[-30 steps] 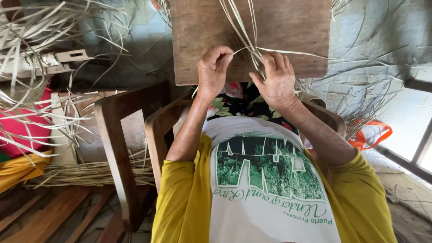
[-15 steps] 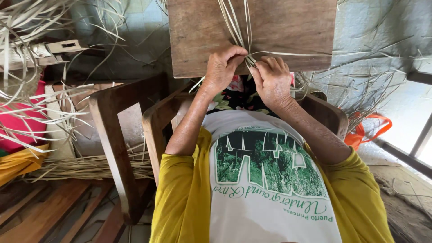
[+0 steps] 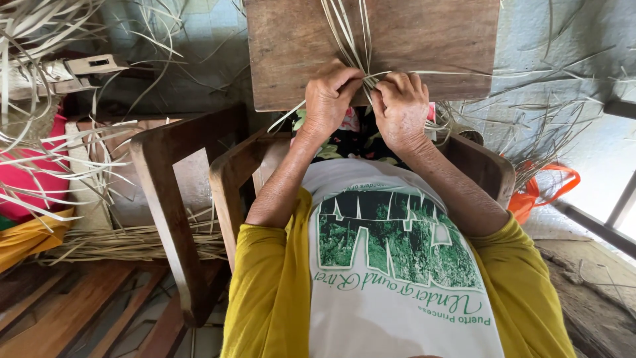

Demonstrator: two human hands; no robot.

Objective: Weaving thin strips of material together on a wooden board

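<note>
Pale straw-coloured strips [image 3: 346, 33] fan across a worn wooden board [image 3: 424, 40] in the upper middle of the frame, and both hands meet at its lower edge. At centre, slightly left of the strips' crossing point, the left hand [image 3: 328, 99] has its fingers [image 3: 346, 78] curled and pinched shut on the strips where they bunch together. Just beside it, to the right, the right hand [image 3: 401, 106] is likewise closed, its fingers [image 3: 387, 85] gripping the same bunch — the two hands touch or nearly touch at the knuckles. From that pinch, long strips run up over the board to the top edge of the frame, one runs off to the right across the board, and another trails down and left past the board's corner.

Below the hands, filling the lower middle of the frame, are yellow sleeves [image 3: 265, 292] and a white shirt with a green print [image 3: 391, 265]. A wooden chair [image 3: 165, 199] stands left of centre. More loose dry strips [image 3: 59, 159] sprawl at the left edge, and a bundle [image 3: 132, 242] lies low on the floor behind the chair. An orange plastic bag [image 3: 546, 185] sits at the right — partly hidden behind the forearm.
</note>
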